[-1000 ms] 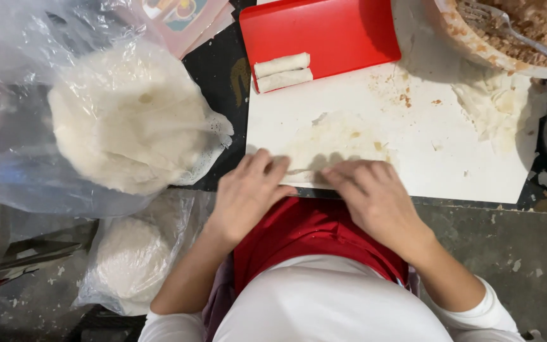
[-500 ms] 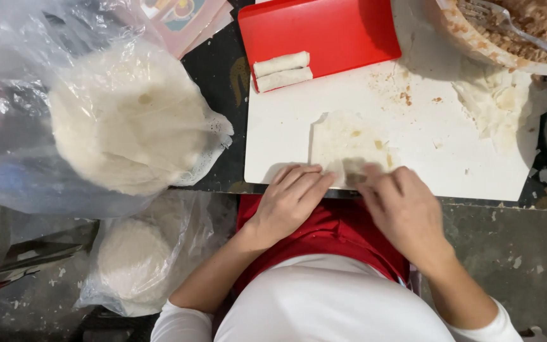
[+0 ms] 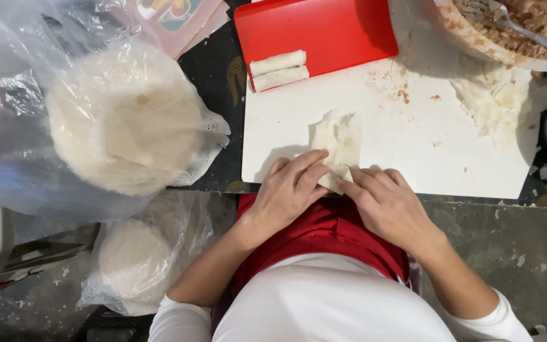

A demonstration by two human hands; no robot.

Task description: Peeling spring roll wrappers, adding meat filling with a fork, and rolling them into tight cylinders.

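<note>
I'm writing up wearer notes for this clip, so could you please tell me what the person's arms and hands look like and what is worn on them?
Both hands, the left hand and the right hand, are bare, with no gloves, and no rings or watch can be seen. The forearms are uncovered. White sleeves are pushed up toward the elbows on both arms.

We see a white cutting board [image 3: 476, 158] under our fingertips; a wrapper [image 3: 340, 136] just beyond them, a red tray [image 3: 337, 28] farther out.

White long sleeves pushed up forearms; white top; red apron beneath.
</note>
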